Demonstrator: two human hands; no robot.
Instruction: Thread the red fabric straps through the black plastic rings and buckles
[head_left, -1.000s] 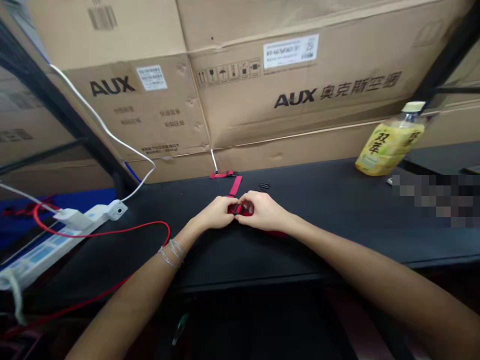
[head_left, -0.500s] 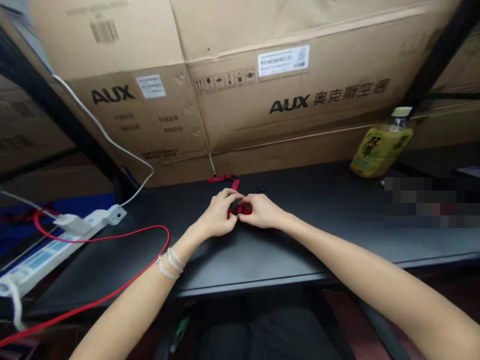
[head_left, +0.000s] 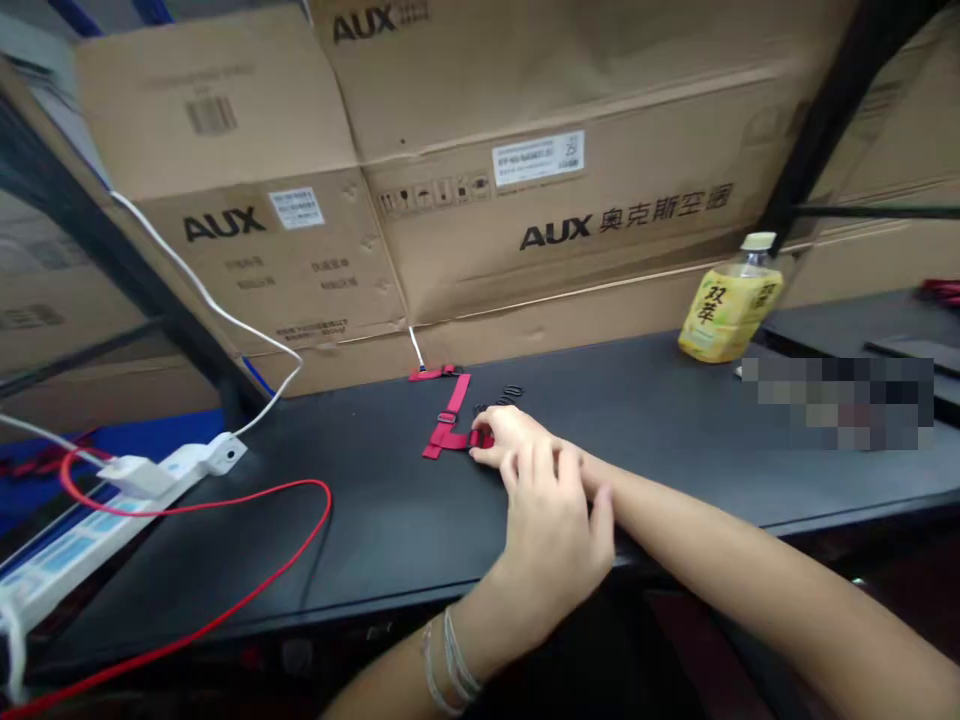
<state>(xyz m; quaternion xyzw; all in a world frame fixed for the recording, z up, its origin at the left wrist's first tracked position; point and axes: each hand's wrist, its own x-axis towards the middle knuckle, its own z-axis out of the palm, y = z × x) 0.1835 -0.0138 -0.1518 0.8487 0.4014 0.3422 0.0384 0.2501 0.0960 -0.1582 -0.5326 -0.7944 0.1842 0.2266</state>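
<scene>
1. Cardboard AUX cartons (head_left: pixel 525 200) are standing behind a black desk (head_left: pixel 337 520), where a red webbing strap (head_left: pixel 450 420) is lying just beside small black rings (head_left: pixel 510 393).
2. Right hand (head_left: pixel 514 437) is touching the strap's near end with its fingers (head_left: pixel 484 453), though whether they are gripping I cannot tell.
3. Left hand (head_left: pixel 553 525) is hovering in front of the right wrist, its fingers (head_left: pixel 570 490) resting together and apart from the strap.

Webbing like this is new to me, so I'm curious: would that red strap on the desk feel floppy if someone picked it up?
Probably floppy and light: the red webbing strap lies flat on the black desk, bending at its lower end. The small buckle may add slight weight there. It seems unlikely to roll, though the right hand could probably shift it easily.
</scene>
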